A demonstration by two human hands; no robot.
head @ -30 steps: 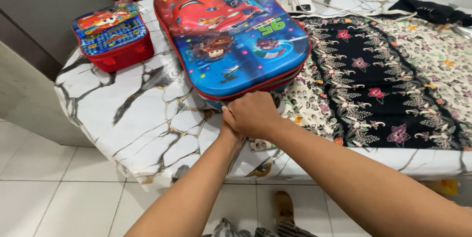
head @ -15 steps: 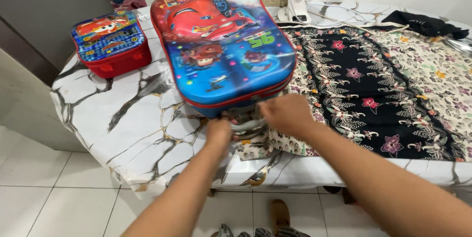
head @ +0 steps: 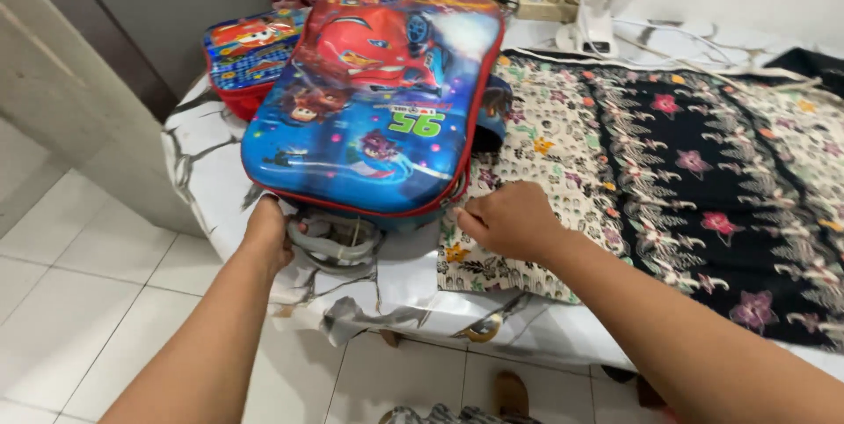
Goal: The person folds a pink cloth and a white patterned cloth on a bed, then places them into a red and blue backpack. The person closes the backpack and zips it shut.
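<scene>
A blue and red cartoon-car school bag (head: 378, 98) lies flat on a white marble-pattern table (head: 202, 169). My left hand (head: 268, 230) grips the bag's near left corner, beside grey wheels or straps (head: 338, 239) that stick out from under it. My right hand (head: 510, 220) rests closed at the bag's near right corner, on the edge of a floral batik cloth (head: 668, 151); whether it pinches the zipper or the cloth is not clear.
A smaller red and blue case (head: 251, 54) lies behind the bag at the left. A power strip (head: 545, 6) and a white fan base (head: 593, 32) stand at the back. White floor tiles (head: 105, 301) lie below; a sandal (head: 514, 393) shows under the table.
My hands were together at the bag's near edge; now they are apart, left at the left corner, right at the right corner. The view has shifted left.
</scene>
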